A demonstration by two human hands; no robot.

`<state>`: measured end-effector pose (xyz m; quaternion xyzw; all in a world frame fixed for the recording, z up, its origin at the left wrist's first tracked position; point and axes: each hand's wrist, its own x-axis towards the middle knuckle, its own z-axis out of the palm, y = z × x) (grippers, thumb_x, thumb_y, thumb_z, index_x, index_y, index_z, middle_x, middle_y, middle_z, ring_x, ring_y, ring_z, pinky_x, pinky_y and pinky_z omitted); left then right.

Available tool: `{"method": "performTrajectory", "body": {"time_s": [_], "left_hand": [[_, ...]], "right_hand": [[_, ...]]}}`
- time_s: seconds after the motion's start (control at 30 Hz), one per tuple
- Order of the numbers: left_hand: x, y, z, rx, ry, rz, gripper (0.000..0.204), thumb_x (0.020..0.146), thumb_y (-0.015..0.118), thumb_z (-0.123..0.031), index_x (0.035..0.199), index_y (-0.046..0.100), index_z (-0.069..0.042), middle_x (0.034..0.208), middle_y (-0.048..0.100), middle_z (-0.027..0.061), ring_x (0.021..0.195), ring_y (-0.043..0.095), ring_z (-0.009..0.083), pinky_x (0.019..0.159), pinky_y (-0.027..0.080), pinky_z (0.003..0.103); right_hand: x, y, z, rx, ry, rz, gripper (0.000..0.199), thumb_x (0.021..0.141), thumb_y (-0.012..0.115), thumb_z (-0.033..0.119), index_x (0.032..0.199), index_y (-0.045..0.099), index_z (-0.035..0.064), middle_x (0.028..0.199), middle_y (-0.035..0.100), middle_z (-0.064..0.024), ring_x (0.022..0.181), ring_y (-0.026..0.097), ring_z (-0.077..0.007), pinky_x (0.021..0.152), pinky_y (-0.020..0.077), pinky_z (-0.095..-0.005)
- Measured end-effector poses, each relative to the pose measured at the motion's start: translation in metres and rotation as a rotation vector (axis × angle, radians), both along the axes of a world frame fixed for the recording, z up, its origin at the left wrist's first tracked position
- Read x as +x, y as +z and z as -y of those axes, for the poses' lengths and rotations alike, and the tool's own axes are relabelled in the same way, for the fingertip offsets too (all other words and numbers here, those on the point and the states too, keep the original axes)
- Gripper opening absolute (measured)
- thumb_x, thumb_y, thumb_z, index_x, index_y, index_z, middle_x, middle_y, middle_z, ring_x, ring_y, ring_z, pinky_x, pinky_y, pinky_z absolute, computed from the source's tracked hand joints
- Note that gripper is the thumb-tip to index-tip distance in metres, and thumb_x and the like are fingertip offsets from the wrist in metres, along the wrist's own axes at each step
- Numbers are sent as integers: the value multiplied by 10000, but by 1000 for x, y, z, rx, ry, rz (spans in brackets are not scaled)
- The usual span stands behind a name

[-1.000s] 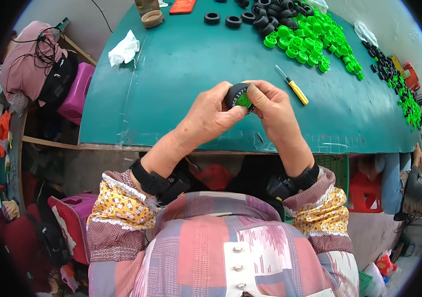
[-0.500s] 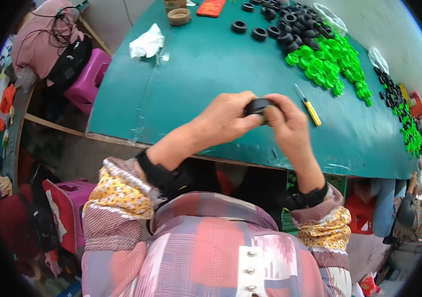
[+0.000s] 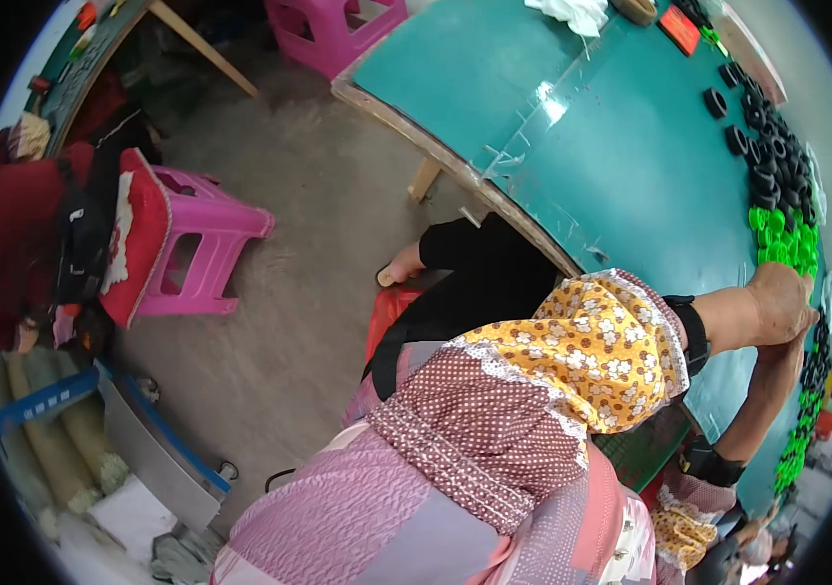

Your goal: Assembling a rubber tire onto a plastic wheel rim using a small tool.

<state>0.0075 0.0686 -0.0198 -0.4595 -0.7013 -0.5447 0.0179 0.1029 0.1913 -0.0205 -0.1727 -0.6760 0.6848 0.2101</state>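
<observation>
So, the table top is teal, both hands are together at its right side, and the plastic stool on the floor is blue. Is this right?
Not quite: the plastic stool on the floor is pink, not blue, as the head view shows. The rest holds: the table top is teal, and the left hand and right hand are together at its right side.

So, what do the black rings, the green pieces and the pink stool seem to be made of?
The black rings look like rubber or matte plastic: dull, dark, no glare. The green pieces seem moulded plastic, in a bright even colour with a slight sheen. The pink stool looks like moulded plastic too: one uniform colour, smooth legs, cut-out sides. The picture is too small for certainty.
</observation>
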Motion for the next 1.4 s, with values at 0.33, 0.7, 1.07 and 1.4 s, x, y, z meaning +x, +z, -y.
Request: {"method": "performTrajectory", "body": {"time_s": [0.33, 0.7, 1.07, 1.4], "left_hand": [[-4, -7, 15, 16, 1, 92, 281, 867, 457, -295, 876, 684, -130, 915, 610, 106, 821, 630, 261, 663, 490, 369], [2, -6, 15, -46, 62, -96, 249, 837, 492, -280, 855, 671, -107, 880, 611, 79, 788, 636, 227, 615, 484, 341], [-8, -30, 2, -76, 60, -24, 222, 810, 508, -262, 871, 685, -142, 922, 627, 64, 819, 636, 213, 630, 486, 343], [-1, -25, -7, -174, 31, -37, 210, 799, 522, -253, 882, 695, -169, 935, 627, 37, 845, 631, 189, 619, 487, 328]], "right_hand": [[-2, -1, -26, -262, 251, 3, 366, 950, 369, 188, 1293, 378, 57, 1299, 439, -76, 1178, 452, -199, 984, 365, -358], [0, -6, -22, -302, 167, -9, 420, 939, 378, 179, 1326, 320, 29, 1334, 388, -129, 1220, 397, -255, 1025, 314, -398], [-8, -25, -27, -316, 108, 48, 414, 932, 408, 178, 1315, 342, 35, 1312, 419, -117, 1199, 422, -239, 1017, 327, -394], [-9, -21, 5, -184, -46, 102, 397, 947, 409, 226, 1303, 353, 59, 1276, 445, -92, 1155, 457, -209, 972, 376, -366]]}}
